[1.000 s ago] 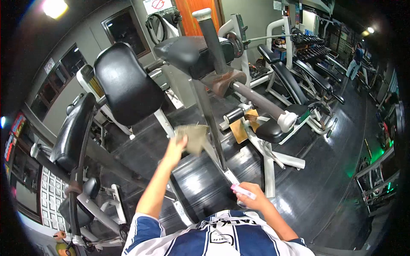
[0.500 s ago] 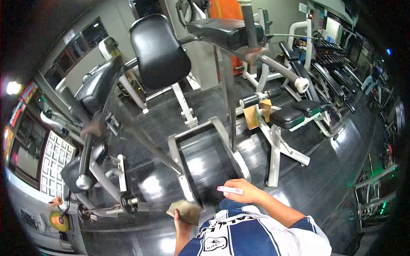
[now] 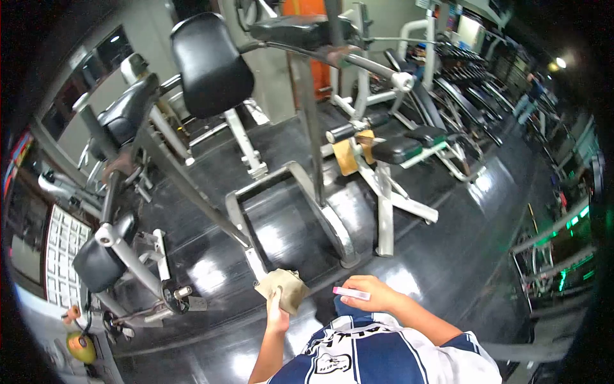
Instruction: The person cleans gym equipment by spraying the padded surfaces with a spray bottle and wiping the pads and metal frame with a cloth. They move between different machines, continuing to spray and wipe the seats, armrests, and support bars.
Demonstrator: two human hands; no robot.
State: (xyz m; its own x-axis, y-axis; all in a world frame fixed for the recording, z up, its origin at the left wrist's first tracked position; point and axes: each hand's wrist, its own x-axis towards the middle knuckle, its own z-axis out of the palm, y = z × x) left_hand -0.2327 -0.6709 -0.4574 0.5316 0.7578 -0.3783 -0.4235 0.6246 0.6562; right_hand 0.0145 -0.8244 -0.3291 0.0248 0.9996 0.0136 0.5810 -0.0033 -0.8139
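My left hand [image 3: 276,315] grips a crumpled beige cloth [image 3: 289,289], which spreads above the fingers near the base of a gym machine frame [image 3: 246,251]. To its right, my right hand [image 3: 369,293] is closed around a small pink and white object [image 3: 352,293], held in front of the blue and white striped shirt [image 3: 377,352]. The two hands are apart. The black padded backrest [image 3: 212,64] of the machine stands ahead at the upper left.
A bench with black pads [image 3: 396,150] and yellow cloths [image 3: 345,157] stands to the right. Dumbbell racks [image 3: 460,70] and a person [image 3: 528,99] are at the back right. A weight-plate machine [image 3: 173,296] stands at the left.
The view has turned, and the machines sit further left in it. My left hand has raised the cloth, which looks more spread. My right hand still holds the pink and white object.
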